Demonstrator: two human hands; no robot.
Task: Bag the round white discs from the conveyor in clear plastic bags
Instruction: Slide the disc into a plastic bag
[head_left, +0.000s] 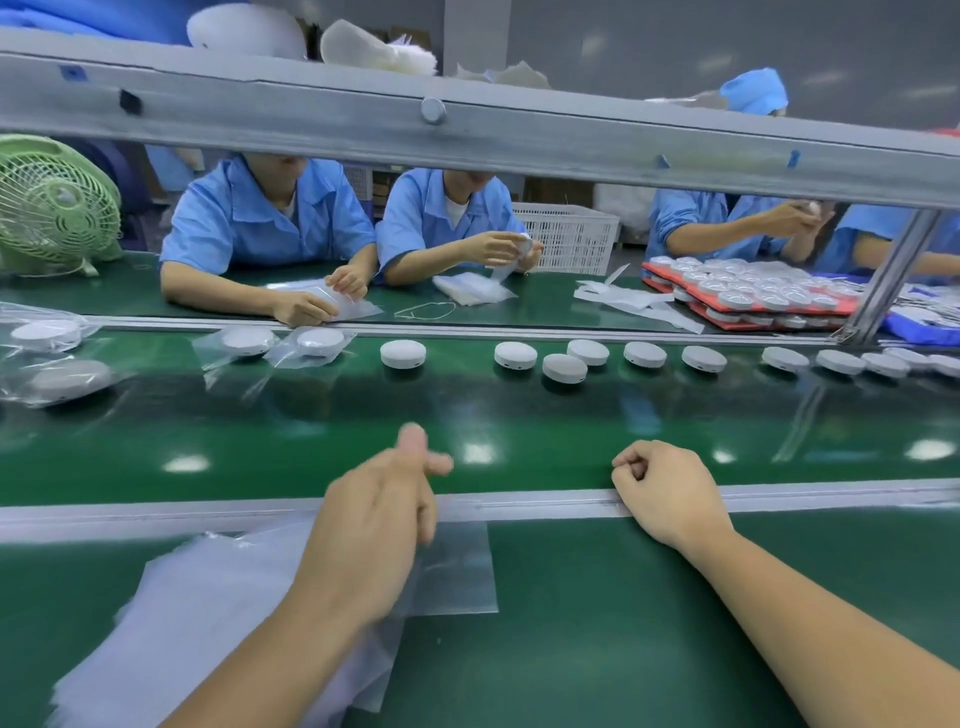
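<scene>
Few bagged discs (311, 343) lie at the conveyor's (519, 415) left; a row of bare discs (402, 354) awaits along its far edge. Left hand (379, 514) released above bag stack (208, 597); right hand (670, 493) clenched, empty.

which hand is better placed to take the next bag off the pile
Left. The left hand is directly over the pile of clear bags, while the right hand rests curled on the rail, apart from the pile.
</scene>
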